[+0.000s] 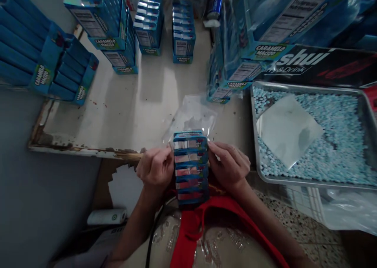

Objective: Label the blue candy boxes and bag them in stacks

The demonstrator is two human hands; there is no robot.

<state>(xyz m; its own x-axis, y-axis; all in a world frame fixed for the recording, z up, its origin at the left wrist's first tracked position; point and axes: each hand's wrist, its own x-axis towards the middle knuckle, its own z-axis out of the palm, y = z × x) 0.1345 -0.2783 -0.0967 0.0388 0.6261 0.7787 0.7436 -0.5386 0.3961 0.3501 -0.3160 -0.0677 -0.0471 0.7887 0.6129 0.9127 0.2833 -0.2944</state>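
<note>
Head view: at six o'clock, a row of blue boxes sits between the left hand and right hand, whose fingers pinch a clear bag at either side. A metal tray lies at three o'clock

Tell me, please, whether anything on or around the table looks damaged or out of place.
Yes. The white table's near-left edge looks worn: its pale surface is chipped, with brown patches showing. Also, a pale square sheet lies cornerwise on the blue pieces in the metal tray, not aligned with its rim.
</note>
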